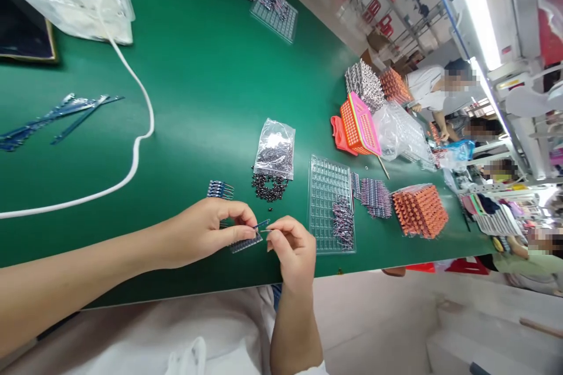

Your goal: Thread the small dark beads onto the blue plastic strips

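Near the table's front edge, my left hand [226, 222] pinches a small slim blue piece [263, 224] between thumb and fingertips. My right hand [292, 246] is closed close beside it, its fingertips around a thin pin-like rod [266, 230] that points toward the blue piece. Under my left fingers lies a small clear ridged strip [245, 243], partly hidden. Just beyond that hand sits a row of small blue pieces with thin ends [220, 189]. A pile of tiny dark beads [269, 187] spills from a clear plastic bag [275, 149].
To the right lies a clear compartment tray [323, 199] with small pieces on it, then an orange stack [420, 211]. Farther off stands a pink and orange basket [358, 126]. A white cable [145, 105] crosses the left side. Several people are in the background.
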